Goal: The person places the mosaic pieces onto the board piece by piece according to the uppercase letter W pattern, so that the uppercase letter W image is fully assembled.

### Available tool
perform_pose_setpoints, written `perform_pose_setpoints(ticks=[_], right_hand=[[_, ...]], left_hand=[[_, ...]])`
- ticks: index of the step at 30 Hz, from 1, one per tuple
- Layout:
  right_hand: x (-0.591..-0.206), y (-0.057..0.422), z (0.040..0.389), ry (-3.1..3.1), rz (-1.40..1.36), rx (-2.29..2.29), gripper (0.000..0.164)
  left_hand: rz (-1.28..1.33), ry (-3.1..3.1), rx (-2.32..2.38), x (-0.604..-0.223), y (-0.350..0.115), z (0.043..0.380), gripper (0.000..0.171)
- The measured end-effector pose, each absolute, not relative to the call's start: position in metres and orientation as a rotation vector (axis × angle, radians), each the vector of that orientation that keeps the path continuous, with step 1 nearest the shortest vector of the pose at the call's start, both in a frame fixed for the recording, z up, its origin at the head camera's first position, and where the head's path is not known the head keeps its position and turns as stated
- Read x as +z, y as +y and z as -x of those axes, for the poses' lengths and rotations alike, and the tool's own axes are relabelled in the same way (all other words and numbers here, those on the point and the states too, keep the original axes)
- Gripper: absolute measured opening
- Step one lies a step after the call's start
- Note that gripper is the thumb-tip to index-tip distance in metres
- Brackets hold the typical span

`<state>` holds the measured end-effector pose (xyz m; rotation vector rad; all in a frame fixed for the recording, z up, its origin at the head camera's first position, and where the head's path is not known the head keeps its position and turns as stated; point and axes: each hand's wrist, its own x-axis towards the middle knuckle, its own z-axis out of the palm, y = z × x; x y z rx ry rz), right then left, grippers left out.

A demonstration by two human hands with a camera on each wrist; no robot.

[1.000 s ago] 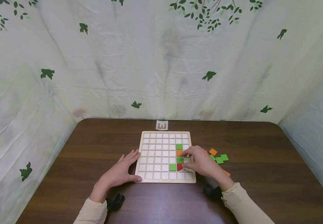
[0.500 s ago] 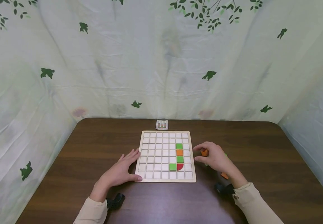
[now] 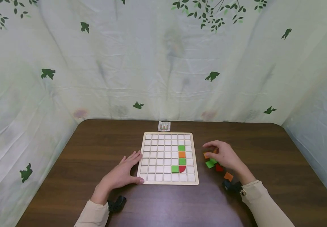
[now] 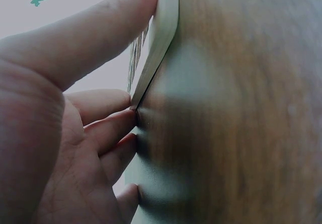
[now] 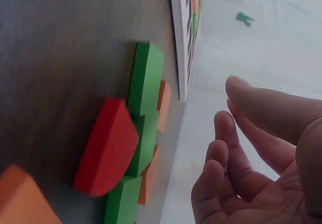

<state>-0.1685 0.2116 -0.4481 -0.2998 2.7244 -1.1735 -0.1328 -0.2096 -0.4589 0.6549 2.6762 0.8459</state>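
From my head, my left hand (image 3: 120,173) lies spread along the board (image 3: 152,161), which sits at two o'clock. My right hand (image 3: 227,154) is loosely bent, thumb parted from forefinger; green tiles (image 3: 210,164) lie at eight o'clock, the red tile (image 3: 219,168) at seven, an orange tile (image 3: 228,176) at six.

At my left wrist, fingers touch the board's edge.

At my right wrist, the red tile lies at nine o'clock, clear of my relaxed fingers.

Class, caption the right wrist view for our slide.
Right hand, empty, near a curved red block, green blocks and orange blocks on the wood-grain tabletop, grid board beyond.
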Motion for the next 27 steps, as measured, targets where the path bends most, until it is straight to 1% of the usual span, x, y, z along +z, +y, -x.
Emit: perform_pose_setpoints(ticks=[6,27], right_hand=[[-0.451,0.217,0.175,2.739,0.321,-1.087,0.033],[-0.462,0.212,0.191,2.762,0.361,-0.9,0.024]], left_hand=[[-0.652,2.681,0.839,-0.459,-0.209,0.133,0.098],[-0.637,2.673,0.836,-0.461,-0.209,0.134,0.098]])
